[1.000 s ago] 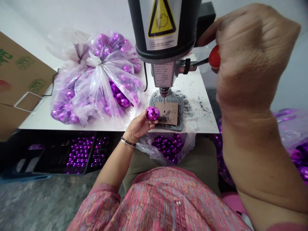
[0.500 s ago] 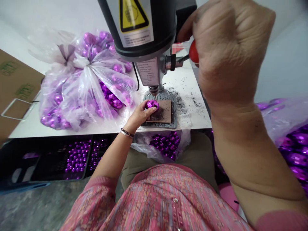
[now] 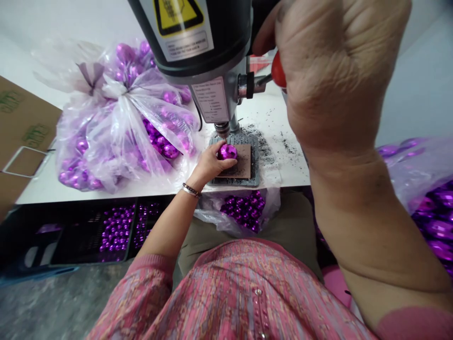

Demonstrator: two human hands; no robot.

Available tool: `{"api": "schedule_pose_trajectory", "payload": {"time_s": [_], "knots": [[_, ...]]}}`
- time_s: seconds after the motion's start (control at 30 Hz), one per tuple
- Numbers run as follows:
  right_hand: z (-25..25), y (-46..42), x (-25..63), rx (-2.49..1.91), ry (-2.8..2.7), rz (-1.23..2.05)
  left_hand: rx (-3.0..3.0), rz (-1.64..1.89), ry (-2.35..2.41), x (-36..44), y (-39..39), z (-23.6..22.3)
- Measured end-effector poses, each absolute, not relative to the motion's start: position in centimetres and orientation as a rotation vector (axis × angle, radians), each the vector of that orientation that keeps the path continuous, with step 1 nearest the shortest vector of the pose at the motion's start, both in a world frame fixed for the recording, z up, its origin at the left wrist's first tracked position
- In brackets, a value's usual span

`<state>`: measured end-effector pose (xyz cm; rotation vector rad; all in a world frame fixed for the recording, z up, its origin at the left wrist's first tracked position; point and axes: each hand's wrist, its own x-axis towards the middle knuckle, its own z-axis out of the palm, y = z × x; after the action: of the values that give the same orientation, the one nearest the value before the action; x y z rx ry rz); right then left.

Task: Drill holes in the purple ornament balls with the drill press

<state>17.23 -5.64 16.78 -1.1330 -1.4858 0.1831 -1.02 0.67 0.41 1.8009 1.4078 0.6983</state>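
Note:
My left hand [image 3: 212, 163] grips a shiny purple ball [image 3: 227, 151] between thumb and fingers. The ball is above a brown board [image 3: 244, 165] on the grey base [image 3: 255, 177] of a small drill press [image 3: 208, 38]. Just over the ball is the drill chuck [image 3: 222, 130]; whether the bit touches the ball I cannot tell. High on the right, my right hand [image 3: 339, 71] is closed around a feed handle with a red knob [image 3: 278, 71] on the machine's side. Its fingers are mostly hidden behind the hand.
Tied clear bags of purple balls [image 3: 123, 127] stand left on the white table [image 3: 276, 123], strewn with dark shavings. Below are black crates [image 3: 88, 236] and an open bag of balls [image 3: 244, 210]. A cardboard box [image 3: 24, 127] is far left; another bag [image 3: 435, 212] is at right.
My left hand has shifted its hold on the purple ball, which now looks turned and slightly higher. My right hand stays on the feed handle. The whole view has shifted slightly.

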Motion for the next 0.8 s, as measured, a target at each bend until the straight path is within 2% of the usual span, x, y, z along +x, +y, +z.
{"api": "schedule_pose_trajectory", "payload": {"time_s": [0.3, 0.8], "knots": [[15.7, -5.5, 17.1, -0.994, -1.416, 0.233, 1.977, 0.640, 1.366, 0.1, 1.0, 0.3], [9.6, -6.2, 17.3, -1.040, -1.471, -0.219, 1.988, 0.756, 1.296, 0.2, 0.9, -0.7]]}}
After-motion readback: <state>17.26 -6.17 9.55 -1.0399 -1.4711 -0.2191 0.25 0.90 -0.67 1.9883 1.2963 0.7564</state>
